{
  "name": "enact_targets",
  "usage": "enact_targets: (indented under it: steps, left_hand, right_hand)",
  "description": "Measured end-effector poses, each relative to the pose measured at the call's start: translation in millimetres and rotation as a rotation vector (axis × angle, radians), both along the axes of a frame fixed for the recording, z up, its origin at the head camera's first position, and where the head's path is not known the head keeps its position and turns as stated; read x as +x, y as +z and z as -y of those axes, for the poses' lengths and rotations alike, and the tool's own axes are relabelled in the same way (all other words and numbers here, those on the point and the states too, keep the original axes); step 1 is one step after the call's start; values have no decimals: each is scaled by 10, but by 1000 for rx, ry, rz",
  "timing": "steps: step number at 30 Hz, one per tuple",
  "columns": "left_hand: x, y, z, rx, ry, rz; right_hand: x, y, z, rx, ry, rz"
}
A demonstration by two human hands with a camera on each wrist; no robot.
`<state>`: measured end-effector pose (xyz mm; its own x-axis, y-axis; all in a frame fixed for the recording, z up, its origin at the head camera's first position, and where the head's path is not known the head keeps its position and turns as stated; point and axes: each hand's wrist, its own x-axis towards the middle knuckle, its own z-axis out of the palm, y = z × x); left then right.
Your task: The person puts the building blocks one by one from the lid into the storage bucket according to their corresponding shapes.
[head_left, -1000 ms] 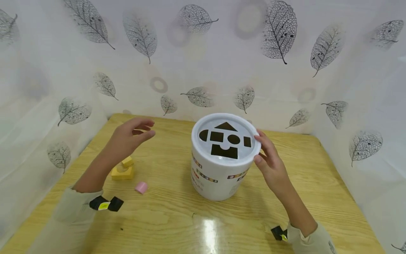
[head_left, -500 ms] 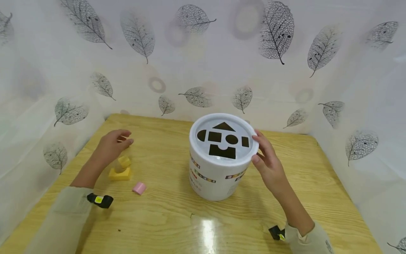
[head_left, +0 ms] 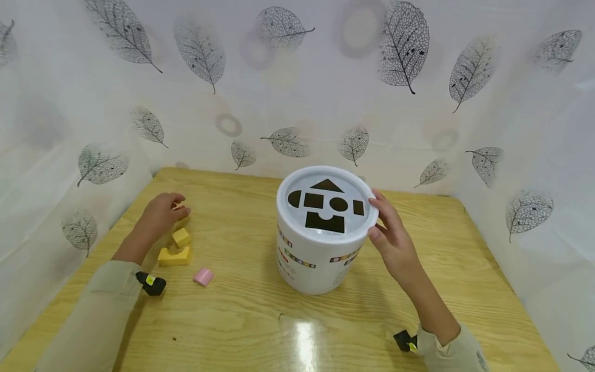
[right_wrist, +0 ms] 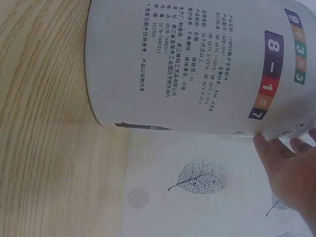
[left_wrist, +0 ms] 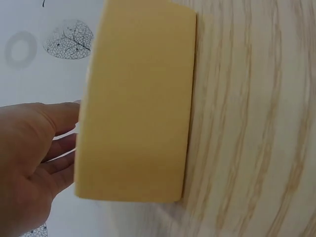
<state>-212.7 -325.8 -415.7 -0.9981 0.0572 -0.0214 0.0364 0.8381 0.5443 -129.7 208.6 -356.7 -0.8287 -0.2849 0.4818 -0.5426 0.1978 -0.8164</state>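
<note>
A white bucket stands upright on the table, its pale lid pierced with several shaped holes. My right hand holds the bucket at the lid's right rim, thumb and fingers spread along the edge. At the left, my left hand is low over the table just behind two yellow blocks. A small reddish patch shows between its thumb and fingers; I cannot tell whether it grips a block. The nearer yellow block has a curved notch, and a smaller yellow block lies behind it. In the left wrist view, a yellow block hides the fingertips.
A pink half-round block lies on the wooden table between the yellow blocks and the bucket. A white leaf-patterned curtain closes off the back and sides. Printed text and number strips cover the bucket's side.
My left hand has moved left and down, from above the table to behind the yellow blocks. The right hand stays on the bucket's rim, and the bucket has not moved.
</note>
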Motion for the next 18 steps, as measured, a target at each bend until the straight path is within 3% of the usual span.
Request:
enact_targets:
  steps: [8, 18]
  left_hand:
    - [-12, -66, 59, -61, -8, 16]
    - [-7, -48, 56, -42, -28, 5]
  right_hand:
    - [0, 4, 16, -9, -2, -4]
    - [-13, 3, -2, -3, 14, -12]
